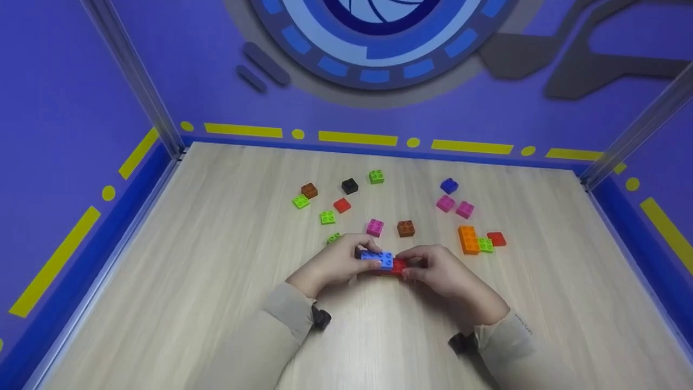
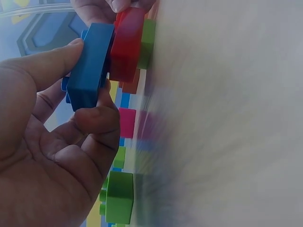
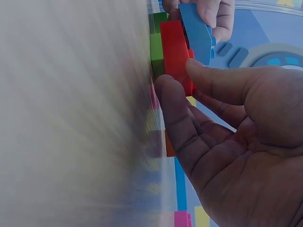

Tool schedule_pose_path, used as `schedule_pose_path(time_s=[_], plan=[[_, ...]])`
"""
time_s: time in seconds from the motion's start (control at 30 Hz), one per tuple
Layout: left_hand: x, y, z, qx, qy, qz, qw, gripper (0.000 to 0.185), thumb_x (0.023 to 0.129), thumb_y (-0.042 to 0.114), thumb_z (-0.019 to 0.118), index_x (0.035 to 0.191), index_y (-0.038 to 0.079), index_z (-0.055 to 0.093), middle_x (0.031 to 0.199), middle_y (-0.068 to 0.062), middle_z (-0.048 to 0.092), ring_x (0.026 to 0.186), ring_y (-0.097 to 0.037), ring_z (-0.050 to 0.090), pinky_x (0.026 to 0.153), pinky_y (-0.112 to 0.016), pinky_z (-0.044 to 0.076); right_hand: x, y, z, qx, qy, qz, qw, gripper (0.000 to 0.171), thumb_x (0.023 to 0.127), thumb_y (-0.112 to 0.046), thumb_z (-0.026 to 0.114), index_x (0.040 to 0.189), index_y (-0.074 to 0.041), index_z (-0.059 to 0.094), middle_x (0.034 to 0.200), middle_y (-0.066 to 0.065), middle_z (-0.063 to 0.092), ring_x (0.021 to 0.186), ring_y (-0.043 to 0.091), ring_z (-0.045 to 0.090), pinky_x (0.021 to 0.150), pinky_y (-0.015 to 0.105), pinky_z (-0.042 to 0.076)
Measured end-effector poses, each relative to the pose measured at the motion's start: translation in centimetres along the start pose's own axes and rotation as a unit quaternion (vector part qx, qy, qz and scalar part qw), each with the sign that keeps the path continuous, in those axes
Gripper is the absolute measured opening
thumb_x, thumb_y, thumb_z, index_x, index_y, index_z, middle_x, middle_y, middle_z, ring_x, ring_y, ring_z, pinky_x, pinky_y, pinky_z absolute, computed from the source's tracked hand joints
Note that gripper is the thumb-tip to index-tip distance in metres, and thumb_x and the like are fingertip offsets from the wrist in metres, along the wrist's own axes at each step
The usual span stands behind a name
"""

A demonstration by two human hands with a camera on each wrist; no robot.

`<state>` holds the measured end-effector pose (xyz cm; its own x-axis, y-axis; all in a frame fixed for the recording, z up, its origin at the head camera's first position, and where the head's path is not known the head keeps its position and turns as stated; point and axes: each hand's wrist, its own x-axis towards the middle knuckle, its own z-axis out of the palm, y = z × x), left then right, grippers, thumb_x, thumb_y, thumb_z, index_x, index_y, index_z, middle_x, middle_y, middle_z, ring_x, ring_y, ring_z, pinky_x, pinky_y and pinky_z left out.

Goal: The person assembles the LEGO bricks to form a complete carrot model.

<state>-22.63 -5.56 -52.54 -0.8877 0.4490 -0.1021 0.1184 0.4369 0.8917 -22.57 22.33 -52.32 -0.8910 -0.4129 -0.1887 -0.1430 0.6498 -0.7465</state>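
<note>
My left hand pinches a long blue brick between thumb and fingers. From the right side, my right hand grips a red brick by its end. The blue brick lies over the left part of the red one, offset to the left. A narrow dark gap shows between the two in the left wrist view. Under the red brick sits a green brick, close to the table. Just beyond the hands are a pink brick and a brown brick; another green brick is partly hidden by my left hand.
Right of the hands, an orange brick touches a small green brick, beside a flat red piece. A dark blue brick, a black brick and several others lie farther back. Purple panels enclose the wooden table.
</note>
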Motion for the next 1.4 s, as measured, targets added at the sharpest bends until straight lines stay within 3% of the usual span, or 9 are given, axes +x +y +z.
schedule_pose_path(time_s=[0.27,0.47,0.57,0.7,0.83,0.97,1.07,1.2,1.4], plan=[[-0.1,0.3,0.3,-0.002,0.01,-0.012,0.9999,0.015,0.103,0.02,0.084,0.118,0.023,0.081,0.136,-0.002,0.077,0.119,-0.021,0.067,0.111,-0.046,0.056,0.0,0.0,0.0,0.0,0.001,0.002,1.0,0.033,0.104,-0.012,0.081,0.137,-0.017,0.083,0.134,0.006,0.082,0.115,0.024,0.07,0.116,0.057,0.059],[-0.1,1.1,0.5,-0.001,0.02,-0.025,0.9995,0.014,0.104,0.016,0.083,0.117,0.02,0.081,0.136,-0.004,0.077,0.118,-0.02,0.067,0.11,-0.045,0.058,0.1,-0.1,-0.1,0.014,-0.008,0.006,1.0,0.034,0.104,-0.011,0.081,0.139,-0.014,0.081,0.126,0.009,0.081,0.092,0.02,0.067,0.083,0.031,0.062],[0.0,1.2,0.6,0.002,0.022,-0.019,0.9996,0.013,0.104,0.015,0.083,0.117,0.018,0.081,0.136,-0.006,0.077,0.115,-0.02,0.067,0.106,-0.044,0.058,0.0,-0.1,-0.3,0.019,-0.012,0.002,1.0,0.034,0.105,-0.014,0.08,0.139,-0.013,0.08,0.126,0.011,0.08,0.088,0.02,0.07,0.077,0.027,0.06],[-0.1,1.1,0.7,0.005,0.019,-0.022,0.9996,0.014,0.104,0.016,0.082,0.118,0.017,0.081,0.136,-0.006,0.078,0.116,-0.02,0.068,0.109,-0.045,0.058,-0.5,-0.1,-1.5,0.051,0.019,0.033,0.998,0.036,0.108,-0.024,0.079,0.142,-0.016,0.077,0.133,0.011,0.076,0.097,0.024,0.07,0.083,0.031,0.061],[-0.1,0.9,0.7,0.003,0.017,-0.022,0.9996,0.014,0.105,0.016,0.082,0.119,0.019,0.081,0.137,-0.006,0.077,0.125,-0.023,0.069,0.118,-0.049,0.057,-1.2,0.5,-4.7,0.049,0.113,0.07,0.99,0.038,0.111,-0.027,0.074,0.147,-0.016,0.071,0.14,0.014,0.069,0.108,0.028,0.066,0.086,0.029,0.06],[-0.2,0.8,0.7,0.006,0.019,-0.019,0.9996,0.014,0.105,0.015,0.081,0.119,0.019,0.081,0.136,-0.005,0.077,0.13,-0.025,0.07,0.122,-0.05,0.055,-1.3,2.3,-7.8,0.018,0.169,0.1,0.98,0.043,0.113,-0.027,0.069,0.152,-0.009,0.067,0.148,0.019,0.066,0.112,0.032,0.064,0.087,0.026,0.06],[-0.3,0.8,0.7,0.009,0.019,-0.022,0.9995,0.014,0.105,0.015,0.081,0.118,0.02,0.081,0.137,-0.005,0.077,0.131,-0.026,0.069,0.123,-0.05,0.054,-1.2,3.9,-9.0,0.013,0.176,0.142,0.974,0.049,0.113,-0.029,0.068,0.155,-0.004,0.063,0.154,0.023,0.062,0.122,0.037,0.063,0.101,0.037,0.063],[-0.3,0.8,0.7,0.009,0.016,-0.019,0.9996,0.014,0.106,0.016,0.081,0.119,0.02,0.08,0.138,-0.005,0.077,0.133,-0.027,0.07,0.123,-0.051,0.054,-1.1,5.6,-9.6,0.001,0.165,0.182,0.969,0.056,0.113,-0.033,0.069,0.157,0.001,0.06,0.157,0.028,0.061,0.134,0.042,0.062,0.119,0.055,0.057],[-0.2,0.9,0.7,0.013,0.016,-0.019,0.9996,0.013,0.106,0.016,0.081,0.118,0.02,0.08,0.139,-0.006,0.077,0.133,-0.026,0.069,0.123,-0.051,0.054,-1.1,6.0,-10.0,-0.016,0.137,0.194,0.971,0.061,0.107,-0.034,0.079,0.152,0.003,0.063,0.147,0.028,0.067,0.122,0.038,0.065,0.112,0.052,0.06]])
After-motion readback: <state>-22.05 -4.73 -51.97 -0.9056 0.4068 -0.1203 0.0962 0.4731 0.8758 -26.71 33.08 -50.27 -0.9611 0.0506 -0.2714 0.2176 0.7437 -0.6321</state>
